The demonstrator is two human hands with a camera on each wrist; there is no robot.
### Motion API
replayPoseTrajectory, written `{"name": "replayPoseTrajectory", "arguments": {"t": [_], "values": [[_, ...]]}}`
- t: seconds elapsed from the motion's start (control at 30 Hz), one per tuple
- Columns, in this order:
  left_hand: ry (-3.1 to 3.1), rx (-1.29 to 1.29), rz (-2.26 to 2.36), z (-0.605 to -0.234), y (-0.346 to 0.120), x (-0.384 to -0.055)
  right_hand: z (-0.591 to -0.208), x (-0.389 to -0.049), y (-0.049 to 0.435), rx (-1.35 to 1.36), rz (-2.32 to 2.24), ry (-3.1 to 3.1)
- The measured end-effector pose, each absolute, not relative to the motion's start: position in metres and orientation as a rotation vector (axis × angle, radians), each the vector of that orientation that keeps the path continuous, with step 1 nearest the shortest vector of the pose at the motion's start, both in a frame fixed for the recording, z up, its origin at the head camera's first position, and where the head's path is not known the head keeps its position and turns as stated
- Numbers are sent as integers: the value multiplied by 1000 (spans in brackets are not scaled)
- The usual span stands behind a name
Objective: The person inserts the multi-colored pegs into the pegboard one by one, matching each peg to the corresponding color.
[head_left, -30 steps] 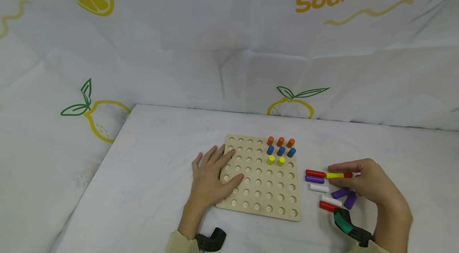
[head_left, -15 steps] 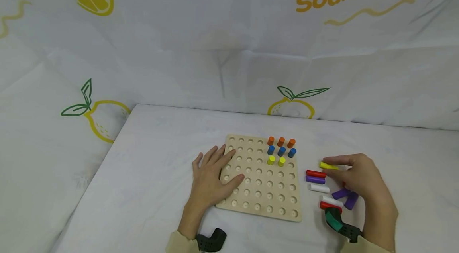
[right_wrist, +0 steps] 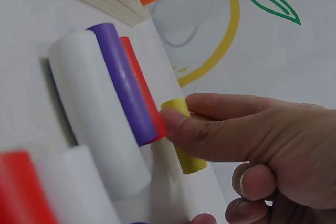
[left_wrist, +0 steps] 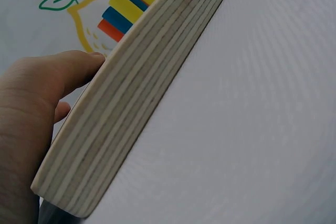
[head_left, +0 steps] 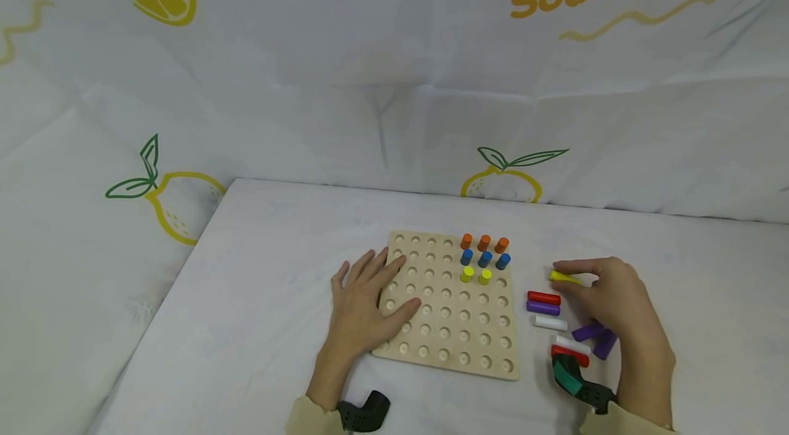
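Note:
My right hand [head_left: 616, 291] pinches a yellow peg [head_left: 562, 277] between thumb and fingers, right of the board. In the right wrist view the yellow peg [right_wrist: 190, 162] shows above and below the thumb. My left hand [head_left: 360, 308] lies with spread fingers over the left edge of a square wooden pegboard [head_left: 431, 336]; the left wrist view shows its thumb at the layered board edge [left_wrist: 121, 87]. Upright at the board's back right stand orange pegs [head_left: 484, 242], blue pegs [head_left: 485, 259] and two yellow pegs [head_left: 467, 274]. An unfilled hole [head_left: 502, 282] is beside the yellow ones.
Loose pegs lie on the white cloth between board and right hand: red [head_left: 544, 297], purple [head_left: 543, 308] and white [head_left: 549, 322], with more of these colours nearer the right wrist. A white cloth with lemon prints [head_left: 502, 185] hangs behind the table.
My right hand has moved back and left with the yellow peg, away from the loose pegs. A red peg once beside its fingers no longer shows. The left hand stays in place.

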State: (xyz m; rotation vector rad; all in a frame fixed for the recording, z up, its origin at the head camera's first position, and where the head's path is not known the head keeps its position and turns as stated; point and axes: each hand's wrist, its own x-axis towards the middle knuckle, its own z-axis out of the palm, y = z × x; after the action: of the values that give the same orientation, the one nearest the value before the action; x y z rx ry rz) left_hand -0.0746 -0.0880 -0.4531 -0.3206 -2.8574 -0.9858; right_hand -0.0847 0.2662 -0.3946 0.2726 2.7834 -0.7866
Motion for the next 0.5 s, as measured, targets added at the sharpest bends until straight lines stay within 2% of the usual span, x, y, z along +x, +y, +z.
{"name": "replayPoseTrajectory", "arguments": {"t": [0.5], "values": [[-2855,-331,-999,-452,-87,-75,-389,-86,246,51,-882,2923]]}}
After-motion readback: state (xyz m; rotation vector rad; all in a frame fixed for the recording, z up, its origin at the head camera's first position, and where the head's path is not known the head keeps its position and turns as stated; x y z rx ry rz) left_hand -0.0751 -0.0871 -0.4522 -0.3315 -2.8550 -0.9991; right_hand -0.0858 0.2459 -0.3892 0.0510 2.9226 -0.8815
